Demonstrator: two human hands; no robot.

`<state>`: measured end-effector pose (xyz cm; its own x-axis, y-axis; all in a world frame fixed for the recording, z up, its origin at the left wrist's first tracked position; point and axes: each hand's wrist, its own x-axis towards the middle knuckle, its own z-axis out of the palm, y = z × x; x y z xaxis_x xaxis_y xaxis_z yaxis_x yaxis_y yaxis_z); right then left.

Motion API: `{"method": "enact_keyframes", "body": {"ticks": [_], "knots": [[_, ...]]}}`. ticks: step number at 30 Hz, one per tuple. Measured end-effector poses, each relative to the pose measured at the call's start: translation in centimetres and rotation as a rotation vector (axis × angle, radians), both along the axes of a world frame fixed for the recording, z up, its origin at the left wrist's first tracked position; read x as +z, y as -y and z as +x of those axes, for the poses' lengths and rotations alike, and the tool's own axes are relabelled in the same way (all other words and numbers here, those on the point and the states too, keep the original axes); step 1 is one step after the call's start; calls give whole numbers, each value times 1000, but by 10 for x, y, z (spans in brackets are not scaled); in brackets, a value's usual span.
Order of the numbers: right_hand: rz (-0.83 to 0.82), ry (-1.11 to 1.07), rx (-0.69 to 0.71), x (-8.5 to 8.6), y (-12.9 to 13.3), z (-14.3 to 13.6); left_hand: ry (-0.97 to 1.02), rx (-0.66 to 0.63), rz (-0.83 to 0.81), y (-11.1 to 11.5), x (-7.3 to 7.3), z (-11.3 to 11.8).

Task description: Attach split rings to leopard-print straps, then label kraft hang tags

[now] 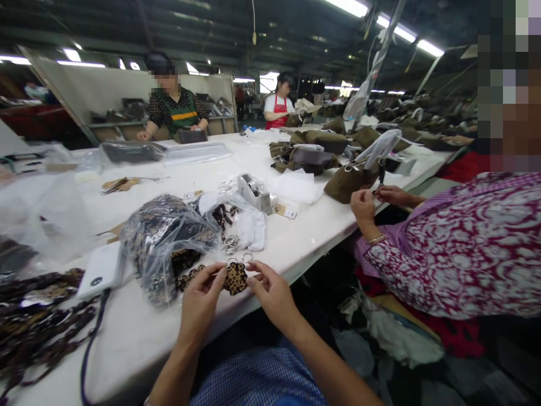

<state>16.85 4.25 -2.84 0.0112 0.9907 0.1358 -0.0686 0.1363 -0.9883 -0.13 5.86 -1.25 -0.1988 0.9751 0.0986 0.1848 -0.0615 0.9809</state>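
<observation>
A small leopard-print charm [235, 278] with a scalloped edge is held up over the table's near edge. My left hand [202, 296] pinches its left side between thumb and fingers. On the other side, my right hand [270, 290] grips near its upper right edge, its fingers closed by a metal ring [247, 257]. More leopard-print pieces [191, 277] lie just left of my left hand. Beyond my fingers sits a small pile of metal rings [231, 243]. A clear plastic bag [167, 248] full of leopard-print pieces stands to the left.
A tape dispenser [256, 193] and a white bag [249, 228] stand ahead. At left lie a white power bank [101, 268] with a black cable and brown chains [46, 321]. To the right, a co-worker's hands [367, 206] work beside olive bags [349, 183]. Two people stand across the table.
</observation>
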Motion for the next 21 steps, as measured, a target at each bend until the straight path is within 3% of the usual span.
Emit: {"method": "enact_keyframes", "body": {"ticks": [4,7,11,16,18,21], "knots": [[-81,-127,24,4,-10,-8,23,-16,19,1,1,10],[-61,-54,-39,3,-17,-5,-41,-7,36,-10,1,10],[4,62,-127,2,-29,2,-127,95,111,-29,10,-3],[81,197,-206,5,-33,8,-536,305,319,-35,28,-17],[157,265,-197,6,-29,7,-587,157,266,-31,29,-14],[242,318,-132,8,-21,6,-449,-292,40,-23,24,-3]]}}
